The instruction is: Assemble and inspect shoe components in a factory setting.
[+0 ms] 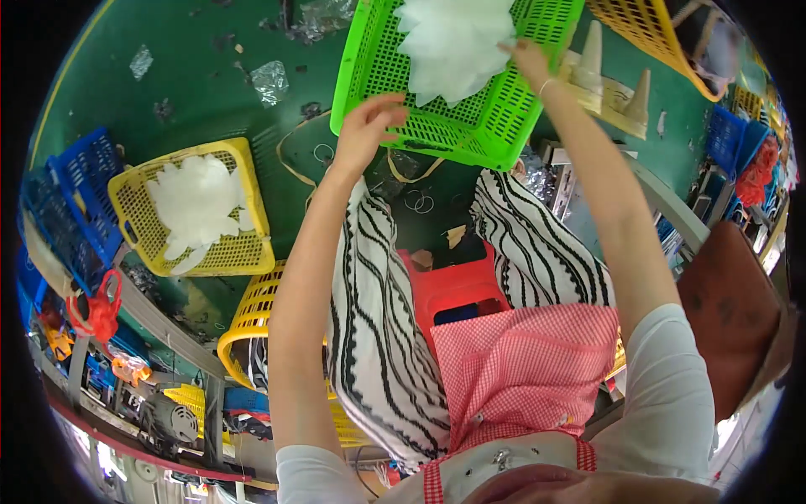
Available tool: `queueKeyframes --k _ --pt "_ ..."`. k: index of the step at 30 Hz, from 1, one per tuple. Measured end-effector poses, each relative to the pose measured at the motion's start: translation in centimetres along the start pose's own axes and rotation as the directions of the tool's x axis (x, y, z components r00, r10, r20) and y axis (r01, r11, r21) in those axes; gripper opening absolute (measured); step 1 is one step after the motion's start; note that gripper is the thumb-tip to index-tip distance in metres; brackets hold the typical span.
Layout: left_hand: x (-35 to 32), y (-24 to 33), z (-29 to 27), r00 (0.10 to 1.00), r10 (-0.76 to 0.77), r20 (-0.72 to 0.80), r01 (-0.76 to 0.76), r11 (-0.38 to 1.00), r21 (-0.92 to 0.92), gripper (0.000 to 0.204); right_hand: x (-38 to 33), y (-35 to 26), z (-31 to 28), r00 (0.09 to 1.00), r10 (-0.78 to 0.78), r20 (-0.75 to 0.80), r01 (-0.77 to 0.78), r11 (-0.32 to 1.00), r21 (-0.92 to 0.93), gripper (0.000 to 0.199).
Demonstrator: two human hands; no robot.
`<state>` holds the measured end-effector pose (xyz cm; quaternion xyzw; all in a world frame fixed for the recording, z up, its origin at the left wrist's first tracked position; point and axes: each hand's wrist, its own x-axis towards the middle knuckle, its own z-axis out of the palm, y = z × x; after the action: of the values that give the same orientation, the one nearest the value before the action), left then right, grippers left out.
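Note:
A bright green plastic basket (495,155) sits on the floor ahead of my knees, tilted in view. Inside it lies a pile of thin, white, translucent pieces with jagged, pointed edges (457,50). My left hand (371,126) hovers at the basket's near left rim, fingers loosely bent and apart, with nothing seen in them. On the other side, my right hand (531,63) reaches over the basket's right wall. Its fingertips touch the right edge of the white pile, fingers stretched out; any grip on a single piece is too small to make out.
To the left a yellow basket (260,231) holds more white pieces (197,202). Blue crates (84,189) stand at far left. A yellow basket (243,336) lies beside my left leg. A red stool (462,286) is between my legs. Plastic scraps (270,82) litter the green floor.

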<state>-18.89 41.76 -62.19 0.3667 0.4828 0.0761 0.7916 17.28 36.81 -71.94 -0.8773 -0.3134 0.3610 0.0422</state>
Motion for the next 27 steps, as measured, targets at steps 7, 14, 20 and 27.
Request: queueKeyframes --k 7,14,20,27 --pt "14.0 -3.8 1.2 0.951 0.092 -0.294 -0.095 0.995 0.001 0.064 4.2 -8.9 -1.0 0.972 0.233 -0.031 -0.187 0.847 0.498 0.065" --pt "18.7 -4.9 4.4 0.965 0.067 -0.253 0.035 0.924 0.381 0.075 3.4 -6.2 -1.3 0.812 -0.335 -0.478 0.163 0.916 -0.365 0.071" --pt "18.2 -6.0 2.8 0.913 -0.043 -0.405 0.028 0.999 -0.044 0.047 -4.7 -8.8 6.9 0.619 -0.748 -0.238 0.736 0.659 -0.156 0.080" --pt "16.8 -5.4 4.2 0.904 0.014 -0.426 -0.178 0.921 -0.347 0.048 -1.6 -7.7 8.7 0.684 -0.715 -0.144 0.581 0.653 -0.486 0.074"
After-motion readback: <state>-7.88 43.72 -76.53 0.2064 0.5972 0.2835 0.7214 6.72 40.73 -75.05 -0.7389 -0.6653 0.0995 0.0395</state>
